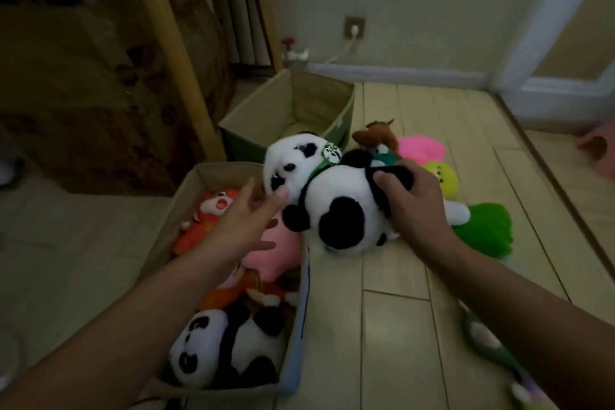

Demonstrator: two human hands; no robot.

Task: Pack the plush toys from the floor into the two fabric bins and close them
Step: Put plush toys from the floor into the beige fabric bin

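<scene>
A large black-and-white panda plush (332, 196) hangs over the right rim of the near fabric bin (189, 190). My right hand (412, 206) grips its black arm from the right. My left hand (246, 220) is spread open, with the thumb touching the panda's head. Inside the near bin lie an orange plush (206, 216), a pink plush (276, 253) and a smaller panda (226, 346). The far bin (299, 100) stands open and looks empty. On the floor behind the panda lie a brown plush (376, 135), a pink one (421, 146), a yellow-green one (441, 176) and a green one (486, 226).
A wooden post (173, 53) and a dark patterned bed cover stand left of the bins. A wall socket with a cable (354, 28) and a valve are at the back wall. A long toy (489, 339) lies on the wooden floor at lower right.
</scene>
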